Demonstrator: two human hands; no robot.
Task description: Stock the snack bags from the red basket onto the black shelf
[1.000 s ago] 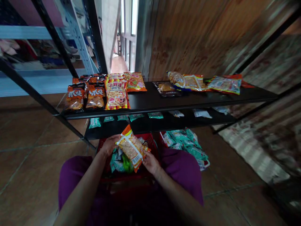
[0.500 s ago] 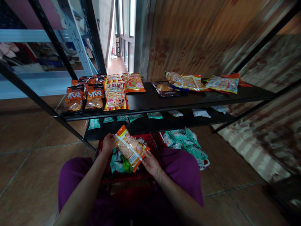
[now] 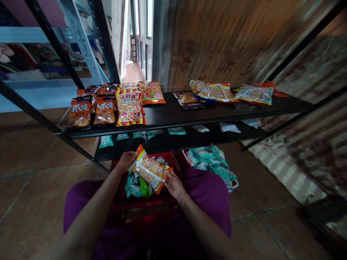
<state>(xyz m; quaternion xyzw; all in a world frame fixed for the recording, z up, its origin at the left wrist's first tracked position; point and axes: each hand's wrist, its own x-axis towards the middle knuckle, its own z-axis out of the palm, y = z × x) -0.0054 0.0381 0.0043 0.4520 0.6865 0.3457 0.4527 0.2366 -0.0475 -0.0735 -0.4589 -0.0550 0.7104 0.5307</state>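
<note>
Between my hands is an orange and yellow snack bag (image 3: 149, 169) with a clear middle that shows tan contents. My left hand (image 3: 126, 161) pinches its upper left end, and my right hand (image 3: 174, 184) grips its lower right end. The bag hangs tilted over a red basket (image 3: 172, 159). Inside the basket, partly hidden by the bag, lie teal packets (image 3: 132, 186) and a bright green item (image 3: 145, 187) I cannot make out.
A black shelf (image 3: 165, 117) ahead bears orange-black bags (image 3: 80, 112), a prawn cracker bag (image 3: 130, 107), and more snack bags (image 3: 221, 92) at right. Small teal packets (image 3: 176, 130) line the lower shelf (image 3: 168, 142). Right of my knee, a second basket (image 3: 233, 186) is heaped with teal packets.
The snack bag has turned slightly flatter between my hands, both still gripping its ends. The whole view has shifted a little, so the shelf appears slightly further left and higher.
</note>
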